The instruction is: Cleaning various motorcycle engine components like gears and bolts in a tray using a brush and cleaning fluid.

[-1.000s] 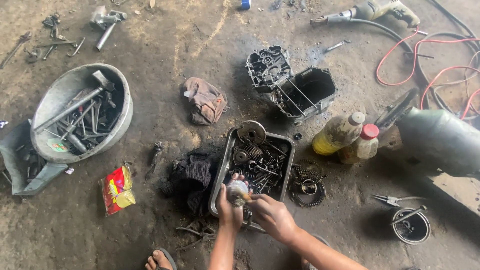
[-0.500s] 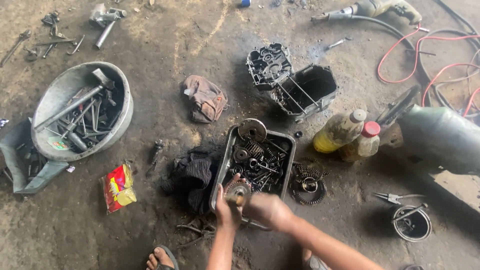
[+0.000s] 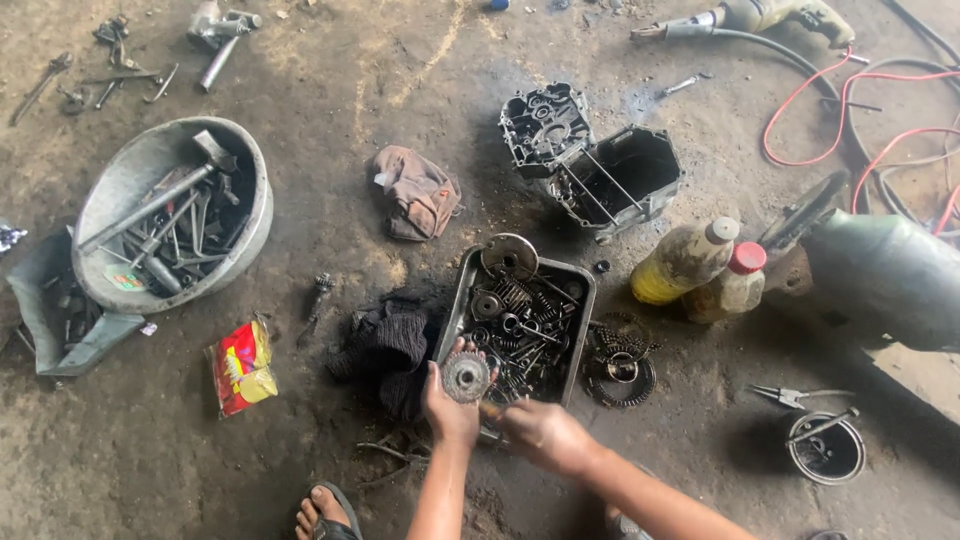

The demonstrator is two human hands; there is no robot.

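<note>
The left hand (image 3: 448, 408) grips a round toothed metal gear (image 3: 466, 377), held upright at the near edge of a rectangular grey metal tray (image 3: 456, 298) of greasy engine parts. The right hand (image 3: 545, 436), fingers curled, sits just beside it; what it holds cannot be told. A dark oily rag (image 3: 385, 345) lies left of the tray, a dismantled black engine casing (image 3: 590, 165) beyond.
</note>
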